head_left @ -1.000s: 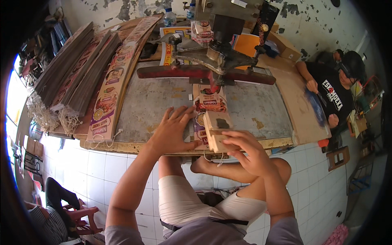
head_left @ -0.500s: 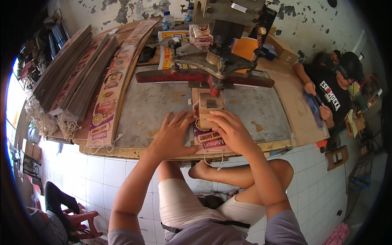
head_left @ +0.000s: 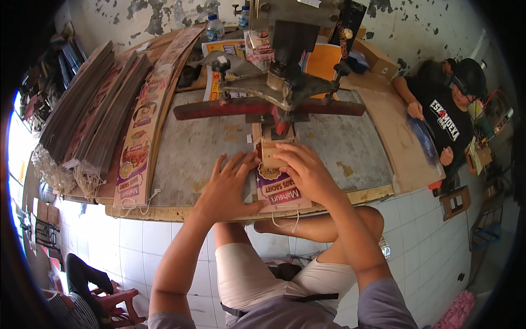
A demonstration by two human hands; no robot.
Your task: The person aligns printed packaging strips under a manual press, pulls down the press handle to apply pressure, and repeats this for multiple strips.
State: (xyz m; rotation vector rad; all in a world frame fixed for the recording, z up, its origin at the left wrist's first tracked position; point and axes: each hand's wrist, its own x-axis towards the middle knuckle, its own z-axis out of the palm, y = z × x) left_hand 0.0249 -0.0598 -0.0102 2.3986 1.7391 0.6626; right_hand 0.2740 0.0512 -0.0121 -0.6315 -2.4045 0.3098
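On the worktable lies a printed cardboard strip (head_left: 280,193) in purple, pink and cream, a white string loop at its near end. A small pale wooden block (head_left: 272,156) sits on it, just before the red foot (head_left: 281,129) of a metal press. My right hand (head_left: 308,174) is closed on the block's right side, fingers curled over its top. My left hand (head_left: 229,189) rests flat with fingers spread, fingertips at the strip's left edge and thumb towards its near end. The strip's far part is hidden beneath block and press.
Stacked strips (head_left: 90,109) with strings fill the table's left, beside a printed strip (head_left: 137,142). The press's red crossbar (head_left: 219,108) spans the board. Water bottles (head_left: 215,28) and a cardboard box (head_left: 378,59) stand behind. At right a co-worker (head_left: 446,115) sits by a brown sheet (head_left: 370,120).
My right hand and the wooden block have slid a little away from me, closer under the press. My left hand stays by the strip. The co-worker's lower hand has dropped slightly.
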